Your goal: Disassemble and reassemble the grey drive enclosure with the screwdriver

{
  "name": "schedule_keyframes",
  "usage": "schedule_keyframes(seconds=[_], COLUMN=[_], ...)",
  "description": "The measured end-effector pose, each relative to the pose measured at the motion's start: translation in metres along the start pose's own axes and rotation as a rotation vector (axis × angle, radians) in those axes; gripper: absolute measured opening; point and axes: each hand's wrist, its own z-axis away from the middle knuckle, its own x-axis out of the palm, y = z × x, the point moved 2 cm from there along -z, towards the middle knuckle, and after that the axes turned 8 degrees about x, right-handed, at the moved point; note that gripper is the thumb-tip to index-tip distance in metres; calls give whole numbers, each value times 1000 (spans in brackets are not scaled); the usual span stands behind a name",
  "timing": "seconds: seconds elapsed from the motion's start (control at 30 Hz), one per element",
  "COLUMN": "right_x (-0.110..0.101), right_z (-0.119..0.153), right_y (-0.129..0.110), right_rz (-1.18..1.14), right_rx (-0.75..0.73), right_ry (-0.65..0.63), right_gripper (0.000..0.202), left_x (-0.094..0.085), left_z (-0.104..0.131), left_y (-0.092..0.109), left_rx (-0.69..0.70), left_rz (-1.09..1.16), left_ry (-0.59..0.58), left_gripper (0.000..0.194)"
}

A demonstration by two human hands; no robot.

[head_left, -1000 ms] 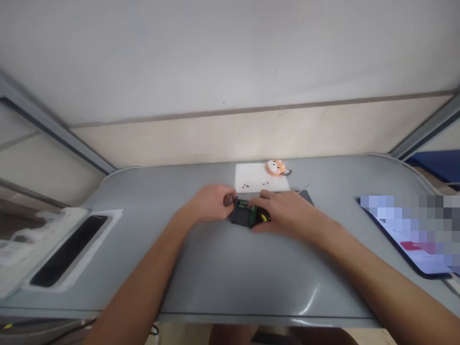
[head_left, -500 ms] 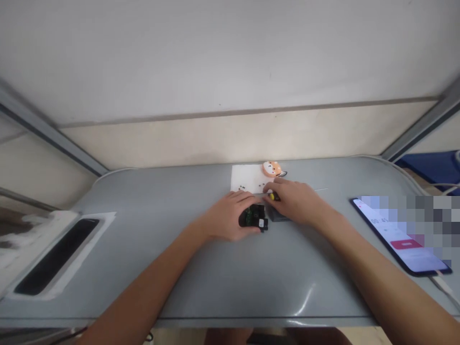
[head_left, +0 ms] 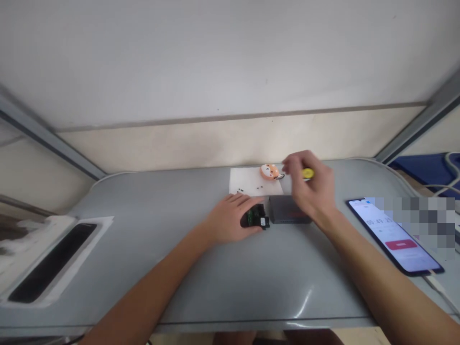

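Observation:
My left hand point(head_left: 228, 218) is closed around a small black device point(head_left: 259, 218) with green circuit board showing inside and a white label, resting on the desk. Its thumb and fingers grip opposite sides. My right hand point(head_left: 312, 184) is raised over the desk, fingers curled and slightly blurred, around what looks like a screwdriver with a yellow end point(head_left: 308, 173); the rest of the tool is hidden. Below that hand stands a dark grey box point(head_left: 287, 211), right beside the black device. Several tiny dark screws point(head_left: 240, 190) lie on a white paper point(head_left: 246, 179) behind my left hand.
An orange and white animal-faced case point(head_left: 269, 171) with a loop sits on the paper's back right. On the right lies a lit phone point(head_left: 395, 235) showing a timer, with a cable point(head_left: 436, 285) plugged in. A black slab point(head_left: 53, 263) rests on white material at the left. A wall closes off the back.
My right hand has lifted and moved right, away from the black device, carrying the yellow-ended tool and uncovering the grey box. My left hand keeps its hold in nearly the same place.

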Motion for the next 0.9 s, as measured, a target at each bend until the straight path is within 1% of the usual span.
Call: schedule_keyframes(seconds=[0.07, 0.1, 0.17, 0.23, 0.3, 0.37, 0.5, 0.7, 0.8, 0.9], right_x=[-4, -3, 2, 11, 18, 23, 25, 22, 22, 21], right_z=[0, -1, -1, 0, 1, 2, 4, 4, 1, 0], right_y=[1, 3, 12, 23, 33, 37, 39, 43, 46, 47], right_rz=[-211, -271, -322, -331, -315, -254, -122, 8, 36, 47], right_rx=[80, 129, 255, 393, 453, 446, 437, 417, 418, 427], right_ry=[159, 202, 209, 175, 200, 197, 124, 170, 149, 139], right_gripper=[41, 45, 54, 61, 61, 57, 50, 52, 52, 51], left_x=[0, -1, -1, -1, -1, -1, 1, 5, 4, 3], left_z=[0, 1, 1, 1, 0, 0, 0, 0, 0, 0], left_y=[-1, -1, -2, -2, -1, -1, 0, 1, 2, 2], left_rx=[16, 21, 22, 18, 21, 28, 26, 13, 8, -3], left_rz=[17, 27, 40, 44, 39, 33, 28, 12, 19, 21], left_ry=[-8, -11, -13, -13, -9, -2, 6, 25, 9, -8], left_gripper=[68, 68, 69, 67, 66, 65, 66, 70, 69, 75])
